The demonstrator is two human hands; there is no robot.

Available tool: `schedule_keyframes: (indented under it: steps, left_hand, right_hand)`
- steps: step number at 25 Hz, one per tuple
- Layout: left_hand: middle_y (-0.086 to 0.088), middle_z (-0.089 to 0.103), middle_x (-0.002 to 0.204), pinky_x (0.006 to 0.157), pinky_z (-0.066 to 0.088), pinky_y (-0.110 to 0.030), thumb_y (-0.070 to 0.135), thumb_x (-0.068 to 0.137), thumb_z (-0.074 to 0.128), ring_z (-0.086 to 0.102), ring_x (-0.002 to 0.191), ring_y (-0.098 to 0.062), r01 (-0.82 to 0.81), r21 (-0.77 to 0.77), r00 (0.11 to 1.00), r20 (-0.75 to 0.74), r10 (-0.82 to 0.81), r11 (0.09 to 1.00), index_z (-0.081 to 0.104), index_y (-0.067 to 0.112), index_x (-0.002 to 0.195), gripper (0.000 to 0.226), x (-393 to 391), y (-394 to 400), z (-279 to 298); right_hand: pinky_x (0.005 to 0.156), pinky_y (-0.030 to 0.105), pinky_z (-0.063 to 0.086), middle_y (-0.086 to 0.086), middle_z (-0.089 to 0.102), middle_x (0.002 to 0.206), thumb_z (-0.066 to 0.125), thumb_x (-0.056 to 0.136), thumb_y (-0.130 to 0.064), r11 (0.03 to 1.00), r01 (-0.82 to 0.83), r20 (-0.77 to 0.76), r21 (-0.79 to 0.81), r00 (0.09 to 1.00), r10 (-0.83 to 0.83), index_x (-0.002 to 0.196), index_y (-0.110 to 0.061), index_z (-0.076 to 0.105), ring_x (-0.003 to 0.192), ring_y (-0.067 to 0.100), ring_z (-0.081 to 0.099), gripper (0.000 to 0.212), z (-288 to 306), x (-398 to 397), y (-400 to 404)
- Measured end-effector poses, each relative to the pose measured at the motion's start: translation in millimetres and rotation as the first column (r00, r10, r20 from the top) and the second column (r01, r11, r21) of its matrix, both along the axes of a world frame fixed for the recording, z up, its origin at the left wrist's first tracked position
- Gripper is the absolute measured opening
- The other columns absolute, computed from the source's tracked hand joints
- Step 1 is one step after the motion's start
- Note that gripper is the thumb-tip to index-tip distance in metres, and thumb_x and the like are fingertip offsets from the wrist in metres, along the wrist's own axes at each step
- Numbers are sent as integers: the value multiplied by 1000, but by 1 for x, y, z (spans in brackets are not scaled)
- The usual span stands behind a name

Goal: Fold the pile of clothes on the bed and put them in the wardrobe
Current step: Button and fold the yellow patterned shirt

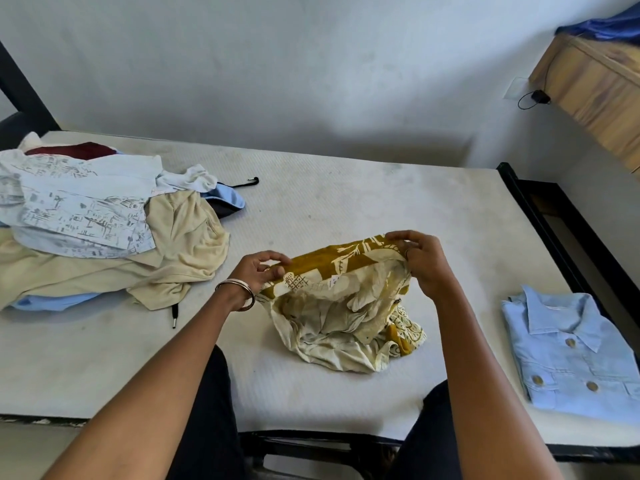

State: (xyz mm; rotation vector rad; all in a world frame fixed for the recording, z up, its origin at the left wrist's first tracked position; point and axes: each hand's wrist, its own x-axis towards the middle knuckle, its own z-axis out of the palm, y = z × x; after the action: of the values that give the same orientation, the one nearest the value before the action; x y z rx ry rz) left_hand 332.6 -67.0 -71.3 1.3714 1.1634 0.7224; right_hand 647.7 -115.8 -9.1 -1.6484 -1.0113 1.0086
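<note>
**Both hands holding up a mustard printed garment over the bed**

White walls are standing behind a bare mattress point(329, 209) that is filling most of the view. Near its front edge, the mustard and cream printed garment point(346, 306) is hanging partly lifted, its lower part resting crumpled on the mattress. The left hand point(258, 271), wearing a metal bangle point(239, 294), is pinching the garment's upper edge between thumb and fingers. The right hand point(420, 261) is gripping the same edge at the other end, fingers curled over the cloth. At the left, the pile of unfolded clothes point(104, 226) is lying well apart. At the right, a folded light blue shirt point(571, 355) is lying flat near the mattress edge. A wooden cabinet point(595, 88) is showing in the upper right corner.
</note>
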Motion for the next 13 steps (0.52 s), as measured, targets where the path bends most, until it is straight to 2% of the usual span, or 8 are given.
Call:
schedule_keyframes:
  steps: [2,4,5,6,8,9,11,13]
  left_hand:
    - [5,75,85,77,51,-21,16,82,70,67,86,-10,39,8,999,3,-39,999,77,29,79,15,-1,-1,-3]
    - [8,74,89,78,48,-17,15,77,76,65,87,-3,94,-3,994,-54,-94,996,77,29,78,14,-4,0,0]
    - [10,72,91,76,47,-16,16,71,82,63,88,-2,148,15,978,-149,-144,989,76,29,82,18,-5,1,2]
    - [12,69,91,74,45,-18,18,64,88,60,87,-2,214,75,932,-314,-180,974,75,28,85,26,-5,4,2]
    - [10,57,81,68,43,-25,17,57,90,52,75,-4,267,246,827,-555,-90,932,70,28,82,34,1,8,4]
    - [9,52,75,65,42,-26,13,58,89,49,69,-5,226,351,823,-568,15,909,69,27,79,33,4,10,6]
    - [4,53,73,64,41,-26,8,61,86,51,66,-11,56,512,849,-477,229,857,72,22,78,26,7,16,8]
    - [-3,62,78,65,48,-28,5,68,82,59,70,-16,-190,535,869,-298,395,823,74,19,80,21,5,22,12]
  right_hand:
    - [69,29,61,16,69,104,48,96,10,988,-124,19,-91,992,126,110,-1,69,87,23,67,28,-3,9,-5]
    - [67,28,61,14,70,102,60,90,9,977,-140,130,-159,978,161,107,-5,72,85,21,67,25,-7,18,-8]
    - [64,26,59,10,70,97,65,87,7,977,-115,234,-177,960,155,104,-8,75,82,18,66,24,-8,21,-8]
    - [60,21,53,6,69,90,70,84,5,981,-76,339,-180,931,134,100,-9,76,78,14,63,22,-9,22,-8]
    - [59,16,43,-2,65,77,72,83,4,993,-15,463,-115,884,67,93,-8,77,74,11,58,16,-8,20,-7]
    - [61,17,43,-7,63,73,71,84,3,998,-5,500,-67,865,38,90,-9,76,74,11,58,15,-8,19,-7]
    - [67,26,47,-11,63,74,66,87,-2,999,23,566,26,824,-33,89,-18,73,78,14,61,17,-7,19,-7]
    - [72,36,51,-6,68,82,60,90,-8,990,77,586,117,799,-131,91,-26,68,84,22,63,19,-3,21,-6]
